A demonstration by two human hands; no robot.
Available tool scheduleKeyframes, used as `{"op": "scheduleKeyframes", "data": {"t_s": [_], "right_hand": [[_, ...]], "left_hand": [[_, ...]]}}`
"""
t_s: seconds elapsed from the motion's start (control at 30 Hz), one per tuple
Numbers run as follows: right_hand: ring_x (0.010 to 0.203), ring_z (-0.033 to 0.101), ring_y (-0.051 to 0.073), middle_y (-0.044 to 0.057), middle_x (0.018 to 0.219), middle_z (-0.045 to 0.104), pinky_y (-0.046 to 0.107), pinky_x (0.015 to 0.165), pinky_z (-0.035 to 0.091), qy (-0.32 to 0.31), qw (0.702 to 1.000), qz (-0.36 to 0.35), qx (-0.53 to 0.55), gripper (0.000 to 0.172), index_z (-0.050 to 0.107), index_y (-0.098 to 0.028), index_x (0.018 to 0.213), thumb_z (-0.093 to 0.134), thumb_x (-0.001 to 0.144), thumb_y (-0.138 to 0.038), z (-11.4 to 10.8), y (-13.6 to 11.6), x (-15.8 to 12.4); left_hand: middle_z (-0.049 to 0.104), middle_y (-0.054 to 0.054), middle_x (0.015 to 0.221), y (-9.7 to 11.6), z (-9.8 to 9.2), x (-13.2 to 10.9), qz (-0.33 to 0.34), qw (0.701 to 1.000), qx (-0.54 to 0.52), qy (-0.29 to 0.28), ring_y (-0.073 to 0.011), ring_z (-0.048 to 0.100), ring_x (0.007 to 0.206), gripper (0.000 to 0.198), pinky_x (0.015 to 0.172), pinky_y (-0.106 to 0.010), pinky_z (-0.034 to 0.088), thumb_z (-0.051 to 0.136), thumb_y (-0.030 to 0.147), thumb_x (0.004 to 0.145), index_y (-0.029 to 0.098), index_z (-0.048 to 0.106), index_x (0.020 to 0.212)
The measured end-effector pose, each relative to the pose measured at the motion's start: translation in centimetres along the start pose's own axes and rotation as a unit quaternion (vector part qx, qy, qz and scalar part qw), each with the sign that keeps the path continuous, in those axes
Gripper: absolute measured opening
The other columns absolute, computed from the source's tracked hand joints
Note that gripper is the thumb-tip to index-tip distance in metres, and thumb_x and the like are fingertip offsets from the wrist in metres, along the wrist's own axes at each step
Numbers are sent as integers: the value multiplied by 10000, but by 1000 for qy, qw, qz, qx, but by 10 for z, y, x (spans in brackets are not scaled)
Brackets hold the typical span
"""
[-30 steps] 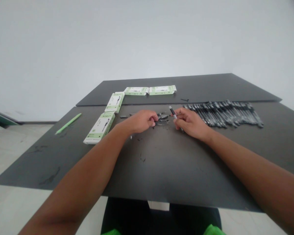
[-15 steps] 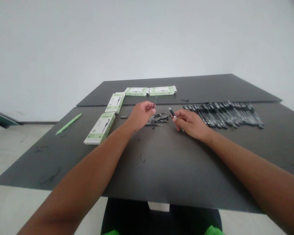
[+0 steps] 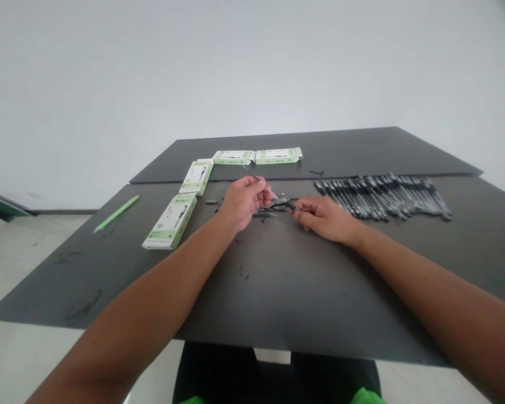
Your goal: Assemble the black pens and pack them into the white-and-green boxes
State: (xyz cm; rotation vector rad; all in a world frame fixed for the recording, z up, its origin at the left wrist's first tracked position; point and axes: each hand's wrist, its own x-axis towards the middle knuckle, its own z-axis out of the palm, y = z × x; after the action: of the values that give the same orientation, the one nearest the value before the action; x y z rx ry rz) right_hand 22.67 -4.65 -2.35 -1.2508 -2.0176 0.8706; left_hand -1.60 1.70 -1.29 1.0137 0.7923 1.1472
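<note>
Centrally, on the matte black counter (image 3: 278, 280), left hand (image 3: 242, 201) pinches a thin, straight refill rod (image 3: 258, 180), slanting up and far-left from its fingertips. Right hand (image 3: 322, 216) is closed around a dark cylindrical pen barrel (image 3: 289, 205), its tip pointing left toward the rod's near end. Small dark pen parts (image 3: 273, 210) lie scattered between both hands. Row of black pens (image 3: 382, 195) far right; flat green-white cardboard boxes (image 3: 170, 221) left; slim green pen (image 3: 116, 214) far left.
</note>
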Motion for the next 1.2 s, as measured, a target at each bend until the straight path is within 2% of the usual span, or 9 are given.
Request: {"op": "scheduleKeyframes", "data": {"t_s": [0.3,0.83,1.2], "right_hand": [[614,499,155,-21,670,624,312,621,387,-8,1000,6,-4,245,714,-209,913,606,1004,-410,-1,-5,1],[623,496,154,-23,675,626,304,614,385,-8,1000,3,-4,260,702,-212,903,589,1027,-410,-1,-4,0],[639,535,170,-16,686,633,308,626,405,1,1000,9,2,215,714,-217,929,664,966,-423,0,-5,1]], "left_hand": [[788,-55,902,-4,2,-3,-5,1000,-8,-25,-167,782,765,165,759,-323,638,812,211,982,144,669,1028],[791,-65,902,-3,4,-5,-5,1000,-8,-23,-169,786,766,71,746,-317,648,739,163,1007,134,675,999],[784,-49,883,-2,6,-6,-10,1000,12,-16,-153,766,740,217,734,-306,635,849,257,969,151,660,988]]}}
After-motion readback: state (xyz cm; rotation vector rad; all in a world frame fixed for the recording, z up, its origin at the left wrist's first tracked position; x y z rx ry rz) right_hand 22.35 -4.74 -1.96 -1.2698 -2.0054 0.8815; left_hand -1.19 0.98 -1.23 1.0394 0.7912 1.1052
